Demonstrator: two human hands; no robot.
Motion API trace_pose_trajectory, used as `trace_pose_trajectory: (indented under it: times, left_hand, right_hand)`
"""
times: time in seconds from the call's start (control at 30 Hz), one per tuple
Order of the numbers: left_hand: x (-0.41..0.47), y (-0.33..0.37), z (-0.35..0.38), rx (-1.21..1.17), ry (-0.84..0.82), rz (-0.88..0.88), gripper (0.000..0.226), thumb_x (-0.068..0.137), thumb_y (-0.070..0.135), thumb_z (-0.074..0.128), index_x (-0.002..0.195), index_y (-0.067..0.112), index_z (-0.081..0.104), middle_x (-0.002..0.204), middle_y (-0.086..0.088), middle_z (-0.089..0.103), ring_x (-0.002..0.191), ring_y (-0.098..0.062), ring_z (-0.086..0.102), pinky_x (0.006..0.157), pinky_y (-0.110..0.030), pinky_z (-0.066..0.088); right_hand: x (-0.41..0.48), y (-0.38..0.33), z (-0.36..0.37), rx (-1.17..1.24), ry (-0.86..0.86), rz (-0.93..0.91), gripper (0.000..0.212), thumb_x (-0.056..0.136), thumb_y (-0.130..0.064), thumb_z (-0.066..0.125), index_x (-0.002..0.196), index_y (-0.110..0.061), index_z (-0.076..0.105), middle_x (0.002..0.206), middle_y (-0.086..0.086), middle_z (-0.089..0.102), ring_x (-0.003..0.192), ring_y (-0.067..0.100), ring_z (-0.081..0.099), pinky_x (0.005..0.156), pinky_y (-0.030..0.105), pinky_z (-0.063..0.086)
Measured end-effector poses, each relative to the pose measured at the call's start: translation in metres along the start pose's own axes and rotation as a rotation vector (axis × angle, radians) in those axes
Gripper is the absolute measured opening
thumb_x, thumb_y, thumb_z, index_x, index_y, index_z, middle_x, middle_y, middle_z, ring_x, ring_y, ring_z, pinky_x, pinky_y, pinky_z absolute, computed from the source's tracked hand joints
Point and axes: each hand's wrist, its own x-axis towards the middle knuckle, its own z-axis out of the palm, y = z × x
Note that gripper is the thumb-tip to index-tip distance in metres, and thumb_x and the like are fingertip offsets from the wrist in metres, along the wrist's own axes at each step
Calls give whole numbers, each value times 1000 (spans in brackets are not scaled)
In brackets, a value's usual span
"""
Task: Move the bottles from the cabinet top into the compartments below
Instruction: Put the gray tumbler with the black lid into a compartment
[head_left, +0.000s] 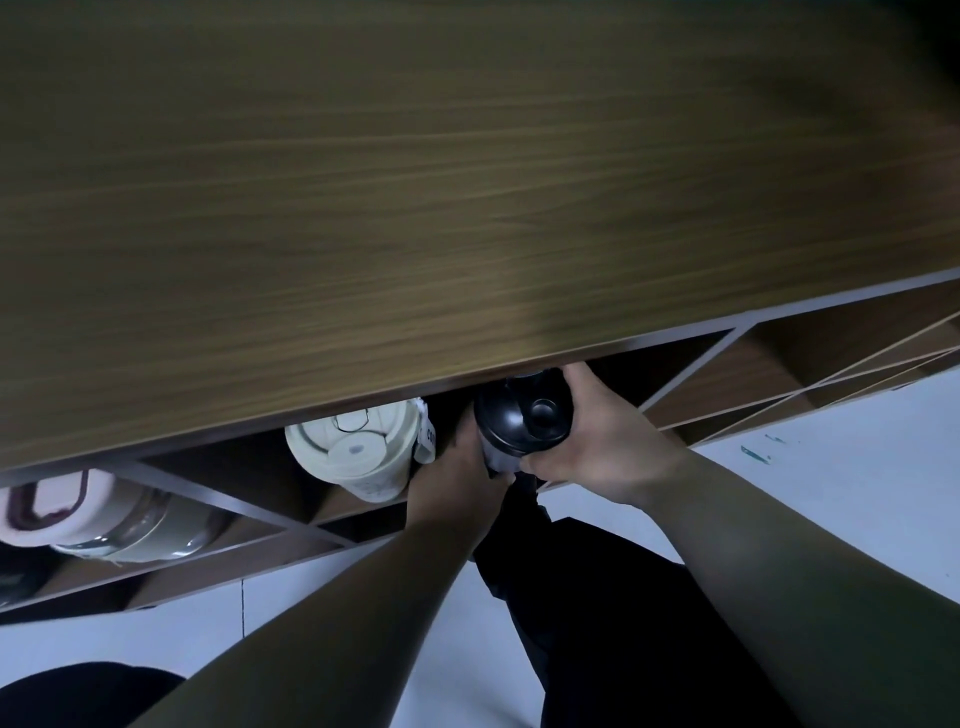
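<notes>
I look straight down over the wooden cabinet top (415, 182), which fills the upper view and carries no bottle where I can see. Below its front edge, both hands hold a black bottle (519, 415) with a round black lid, at the mouth of a diamond-shaped compartment. My left hand (457, 475) grips its lower left side. My right hand (597, 441) wraps its right side. A pale green bottle (358, 449) with a flip lid stands in the compartment just to the left. A clear bottle with a pink lid (98, 514) lies further left.
Diagonal cabinet dividers (691, 374) form open compartments to the right. The white floor (831, 493) lies below, with small teal marks on it. My dark trouser legs (597, 597) are under my arms, close to the cabinet front.
</notes>
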Motion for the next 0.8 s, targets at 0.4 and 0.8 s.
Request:
trace_pose_trajectory:
  times: [0.4,0.8]
  left_hand:
    - [4,1,6,-1,47,-41,64,86,40,68,144,33,41,129,6,67,118,-24,65,83,-26,44]
    - [3,5,7,-8,109,-45,61,85,44,66,142,35,45,131,9,65,121,-21,64,86,-27,45]
  right_hand:
    - [4,3,1,-1,4,14,83,62,-19,87,119,-56,39,123,-8,59,105,3,62,78,14,47]
    - [5,6,2,-23,35,7,82,61,-16,86,120,-54,44,122,-12,62,109,5,63,84,18,50]
